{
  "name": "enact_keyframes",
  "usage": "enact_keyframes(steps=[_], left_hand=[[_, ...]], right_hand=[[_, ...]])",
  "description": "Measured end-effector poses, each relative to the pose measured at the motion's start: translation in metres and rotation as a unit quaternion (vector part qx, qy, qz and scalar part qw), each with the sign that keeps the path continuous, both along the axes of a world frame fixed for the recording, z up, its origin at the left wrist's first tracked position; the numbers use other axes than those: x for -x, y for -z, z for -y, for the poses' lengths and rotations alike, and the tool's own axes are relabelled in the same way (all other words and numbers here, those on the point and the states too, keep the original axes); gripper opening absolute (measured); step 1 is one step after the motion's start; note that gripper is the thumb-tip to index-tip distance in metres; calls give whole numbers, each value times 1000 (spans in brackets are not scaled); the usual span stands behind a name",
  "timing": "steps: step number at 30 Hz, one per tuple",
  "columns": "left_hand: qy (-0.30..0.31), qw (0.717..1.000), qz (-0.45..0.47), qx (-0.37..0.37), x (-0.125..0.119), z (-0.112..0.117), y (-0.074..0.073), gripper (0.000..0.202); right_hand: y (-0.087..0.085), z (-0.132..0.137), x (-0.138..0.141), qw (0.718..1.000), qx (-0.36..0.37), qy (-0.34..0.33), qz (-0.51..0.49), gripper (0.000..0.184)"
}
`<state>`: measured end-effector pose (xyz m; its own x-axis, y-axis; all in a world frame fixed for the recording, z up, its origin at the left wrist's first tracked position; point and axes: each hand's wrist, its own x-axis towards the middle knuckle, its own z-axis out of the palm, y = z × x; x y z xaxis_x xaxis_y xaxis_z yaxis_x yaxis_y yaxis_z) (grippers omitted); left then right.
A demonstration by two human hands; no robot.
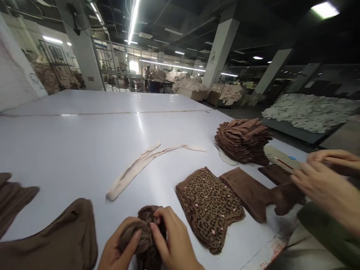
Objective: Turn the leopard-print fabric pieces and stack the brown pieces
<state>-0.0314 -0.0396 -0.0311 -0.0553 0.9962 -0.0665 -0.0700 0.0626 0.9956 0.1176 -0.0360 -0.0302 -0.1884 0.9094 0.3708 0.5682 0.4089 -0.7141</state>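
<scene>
Gripping a bunched dark brown fabric piece [146, 234] at the near edge of the white table [84, 142], with left hand [116, 249] closed under it and right hand [171, 242] closed over its top, fingers pinching into the folds. Lying just right of this bundle, a stack of leopard-print pieces [209, 208]; lying beyond that stack, a plain brown flat piece [250, 193]. Resting further right of the bundle and farther back, a tall pile of brown folded pieces [243, 140]. Stretching behind the bundle toward mid-table, a cream fabric strip [140, 165]. Spreading left of the bundle, loose brown cloth [56, 240]. Reaching in at the far right of the bundle, a co-worker's hands [326, 183] over a pale card-like object [281, 157]. Likely risks: slipping of the thin, stretchy fabric from the pinch, or snagging under a fingernail; brushing the leopard-print stack and skewing it, owing to its closeness to the right hand.
</scene>
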Motion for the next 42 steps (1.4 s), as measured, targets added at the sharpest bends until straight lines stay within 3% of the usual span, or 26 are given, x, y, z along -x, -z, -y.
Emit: enact_keyframes(steps=[3, 6, 11, 16, 22, 27, 32, 36, 38, 42], left_hand=[[38, 999, 4, -29, 0, -3, -1, 24], [6, 998, 56, -20, -4, -8, -4, 21], [5, 993, 117, -25, -14, -5, -7, 16], [-11, 986, 168, -15, -15, -1, -2, 17], [-30, 976, 212, 34, -15, -2, 6, 23], [-48, 967, 245, 45, -16, -5, 15, 26], [-34, 934, 350, 58, -9, -10, 17, 23], [-24, 916, 394, 78, -1, -6, 18, 22], [-18, 920, 384, 75, 0, -4, 19, 23], [5, 963, 264, 55, 0, -8, 20, 26]], right_hand=[[-4, 2, -3, 999, 13, -15, -40, 10], [-3, 3, -4, 998, 21, 12, -51, 4], [2, 3, 0, 995, 79, 42, -54, 14], [7, 0, 6, 994, 106, 13, -37, 14], [17, -5, -2, 994, 70, 5, 84, 22], [17, -13, -5, 988, 64, -86, 114, 26], [9, -18, -5, 981, 86, -148, 90, 27], [17, -24, -6, 982, 74, -142, 100, 27], [24, -27, -4, 988, 60, -108, 92, 28], [29, -26, 1, 990, 92, -97, 43, 22]])
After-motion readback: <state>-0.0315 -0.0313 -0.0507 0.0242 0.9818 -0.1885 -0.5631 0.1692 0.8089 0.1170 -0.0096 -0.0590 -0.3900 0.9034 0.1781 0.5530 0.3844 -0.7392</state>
